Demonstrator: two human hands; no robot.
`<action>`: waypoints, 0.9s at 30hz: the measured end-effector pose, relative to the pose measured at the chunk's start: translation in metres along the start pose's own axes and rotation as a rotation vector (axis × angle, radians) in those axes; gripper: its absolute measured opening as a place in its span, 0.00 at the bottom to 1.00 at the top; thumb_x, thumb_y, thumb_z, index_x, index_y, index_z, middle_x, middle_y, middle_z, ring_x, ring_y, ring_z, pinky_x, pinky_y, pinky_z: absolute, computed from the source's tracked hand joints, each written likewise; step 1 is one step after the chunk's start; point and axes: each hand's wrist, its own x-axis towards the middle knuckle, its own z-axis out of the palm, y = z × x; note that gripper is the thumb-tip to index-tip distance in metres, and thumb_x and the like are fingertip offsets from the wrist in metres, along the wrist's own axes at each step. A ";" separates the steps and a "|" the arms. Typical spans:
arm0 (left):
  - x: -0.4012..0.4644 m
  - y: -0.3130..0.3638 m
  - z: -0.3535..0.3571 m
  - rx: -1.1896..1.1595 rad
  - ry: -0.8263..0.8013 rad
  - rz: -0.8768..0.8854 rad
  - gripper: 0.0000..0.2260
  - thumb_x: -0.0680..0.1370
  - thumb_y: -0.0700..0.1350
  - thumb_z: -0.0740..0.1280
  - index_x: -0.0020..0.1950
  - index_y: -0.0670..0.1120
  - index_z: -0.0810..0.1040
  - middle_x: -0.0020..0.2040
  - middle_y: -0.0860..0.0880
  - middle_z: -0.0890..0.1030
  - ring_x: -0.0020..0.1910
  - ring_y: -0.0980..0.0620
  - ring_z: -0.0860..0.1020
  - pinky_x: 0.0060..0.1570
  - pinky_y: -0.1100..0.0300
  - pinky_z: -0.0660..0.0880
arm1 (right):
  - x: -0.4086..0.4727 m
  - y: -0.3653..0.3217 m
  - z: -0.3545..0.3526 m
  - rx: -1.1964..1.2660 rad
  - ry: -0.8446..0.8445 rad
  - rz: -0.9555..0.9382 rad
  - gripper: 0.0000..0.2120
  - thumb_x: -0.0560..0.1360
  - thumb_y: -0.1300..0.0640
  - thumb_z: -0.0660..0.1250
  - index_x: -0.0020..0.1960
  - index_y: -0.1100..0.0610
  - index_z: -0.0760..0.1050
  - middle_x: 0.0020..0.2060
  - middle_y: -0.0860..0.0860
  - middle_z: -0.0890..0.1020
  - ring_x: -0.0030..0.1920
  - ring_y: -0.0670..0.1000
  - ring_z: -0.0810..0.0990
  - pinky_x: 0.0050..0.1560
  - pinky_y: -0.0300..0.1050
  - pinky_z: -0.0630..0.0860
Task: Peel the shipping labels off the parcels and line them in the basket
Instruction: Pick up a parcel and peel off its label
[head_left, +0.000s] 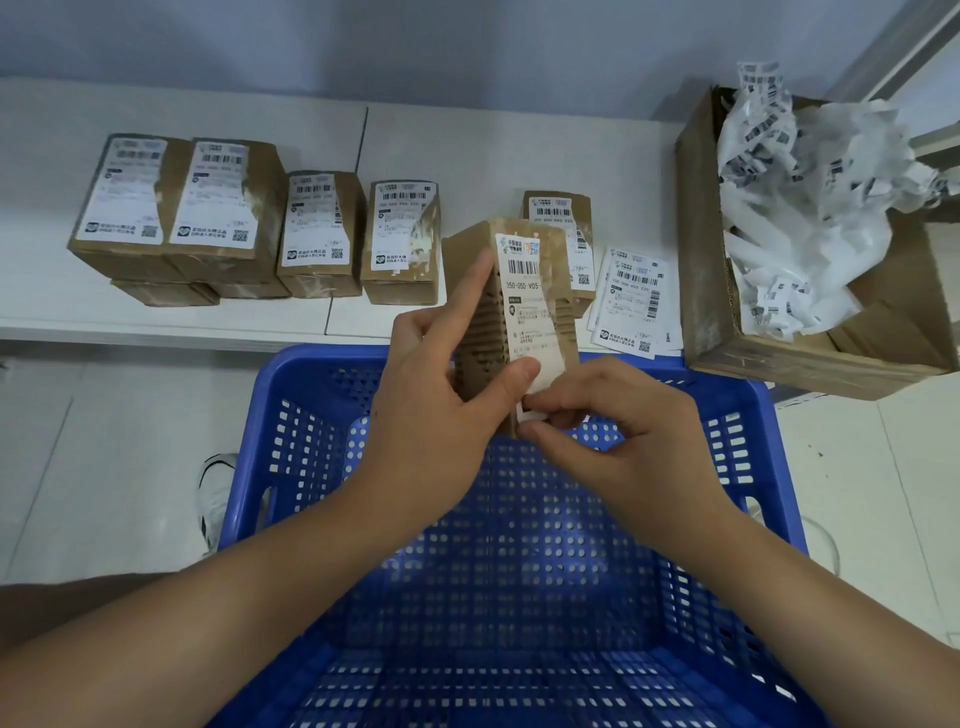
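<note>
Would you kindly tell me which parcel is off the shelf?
The parcel held over the blue basket by both hands; the other parcels all rest on the white shelf.

Your single head camera looks forward and steeply down, wide-angle, edges bowed. Close below sits the blue basket (769, 467); farther off, the white shelf (467, 150) against the wall. No second view, so nothing is shared.

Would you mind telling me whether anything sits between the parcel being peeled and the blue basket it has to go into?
Nothing visible does. The parcel is held in the left hand right above the blue basket, whose open top is unobstructed, while the right hand pinches the label at its lower end.
</note>
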 end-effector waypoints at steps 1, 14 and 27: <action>0.000 0.000 0.000 -0.005 -0.002 -0.004 0.37 0.78 0.51 0.73 0.72 0.81 0.56 0.62 0.58 0.69 0.62 0.51 0.80 0.54 0.51 0.83 | 0.000 0.001 0.001 -0.007 0.010 -0.010 0.07 0.72 0.62 0.77 0.50 0.59 0.85 0.43 0.48 0.83 0.43 0.46 0.82 0.47 0.33 0.77; -0.005 0.001 0.004 -0.008 0.006 -0.024 0.37 0.79 0.51 0.73 0.73 0.81 0.56 0.62 0.58 0.68 0.60 0.50 0.80 0.55 0.49 0.83 | -0.004 0.001 0.012 -0.160 0.153 -0.105 0.07 0.73 0.57 0.72 0.44 0.60 0.86 0.40 0.50 0.84 0.40 0.46 0.83 0.42 0.40 0.79; -0.004 0.000 0.003 -0.002 0.010 0.007 0.35 0.79 0.51 0.71 0.75 0.78 0.56 0.63 0.58 0.68 0.61 0.59 0.78 0.54 0.53 0.83 | -0.003 -0.001 0.008 -0.067 0.094 -0.046 0.06 0.74 0.58 0.74 0.47 0.60 0.86 0.42 0.49 0.84 0.43 0.45 0.83 0.45 0.39 0.79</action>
